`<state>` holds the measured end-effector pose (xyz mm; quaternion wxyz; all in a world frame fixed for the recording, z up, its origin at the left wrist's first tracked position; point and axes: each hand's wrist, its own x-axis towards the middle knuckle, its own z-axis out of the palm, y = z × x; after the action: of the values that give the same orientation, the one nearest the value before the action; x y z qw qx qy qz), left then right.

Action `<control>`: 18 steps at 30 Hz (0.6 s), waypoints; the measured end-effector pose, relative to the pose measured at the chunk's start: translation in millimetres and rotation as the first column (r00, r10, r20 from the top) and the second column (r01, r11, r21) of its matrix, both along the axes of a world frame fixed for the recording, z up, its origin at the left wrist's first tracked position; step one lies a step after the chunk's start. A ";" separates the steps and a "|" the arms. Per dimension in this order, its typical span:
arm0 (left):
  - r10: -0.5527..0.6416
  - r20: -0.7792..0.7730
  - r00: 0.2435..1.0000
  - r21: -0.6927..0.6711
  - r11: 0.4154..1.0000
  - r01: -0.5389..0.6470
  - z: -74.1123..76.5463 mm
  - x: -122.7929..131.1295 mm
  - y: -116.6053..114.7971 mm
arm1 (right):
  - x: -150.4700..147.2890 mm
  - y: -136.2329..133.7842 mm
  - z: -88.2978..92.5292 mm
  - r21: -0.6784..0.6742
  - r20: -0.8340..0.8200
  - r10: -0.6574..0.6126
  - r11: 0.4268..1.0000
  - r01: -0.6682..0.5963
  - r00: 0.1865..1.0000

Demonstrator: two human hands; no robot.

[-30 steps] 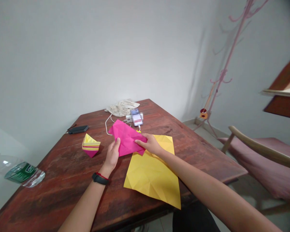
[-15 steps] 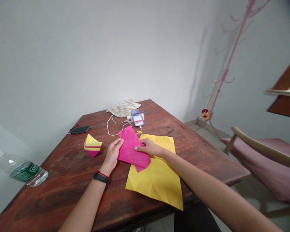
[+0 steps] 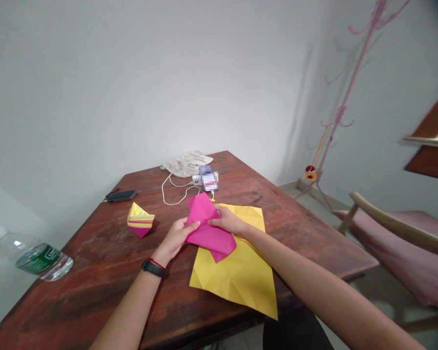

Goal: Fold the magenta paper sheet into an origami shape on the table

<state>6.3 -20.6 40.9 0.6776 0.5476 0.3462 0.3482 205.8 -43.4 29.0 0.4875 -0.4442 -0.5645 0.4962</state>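
Between my two hands is a folded sheet of pink paper point(image 3: 212, 236), held over the table. My left hand point(image 3: 177, 236) pinches its left edge, thumb on top. On the far right edge, my right hand point(image 3: 228, 220) grips the paper with the thumb across its face and the fingers behind. Beneath it lies a creased yellow paper sheet point(image 3: 233, 279), its near corner hanging past the table edge. To the left of my hands stands a stack of folded yellow and pink paper pieces point(image 3: 140, 221).
The wooden table point(image 3: 105, 262) carries a water bottle point(image 3: 40, 257) at left, a black power bank or phone point(image 3: 121, 196), white cables with a white charger point(image 3: 196, 180), and a crumpled cloth point(image 3: 186, 163). A wooden chair point(image 3: 394, 218) and a pink coat rack point(image 3: 346, 97) stand right.
The pink paper has shifted slightly right and toward me. My left hand has moved right with it, its thumb now further over the paper's face.
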 end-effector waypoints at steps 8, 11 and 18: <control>-0.002 0.011 1.000 -0.107 0.994 0.003 -5.7 -0.1 0.4 | 2.8 0.2 4.7 -0.041 0.026 -0.034 0.999 0.035 0.999; -0.027 0.006 1.000 -0.068 0.997 0.027 -6.1 0.4 2.2 | 3.7 0.5 3.2 -0.126 -0.044 0.000 0.992 -0.005 0.999; -0.077 -0.060 0.995 -0.003 0.997 0.077 -4.9 0.8 -1.5 | 3.2 2.7 -0.4 -0.131 -0.048 -0.027 0.991 0.020 0.998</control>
<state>7.0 -22.1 36.0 0.6800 0.5703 0.3453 0.3052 209.0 -40.7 28.6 0.4773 -0.4692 -0.5134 0.5371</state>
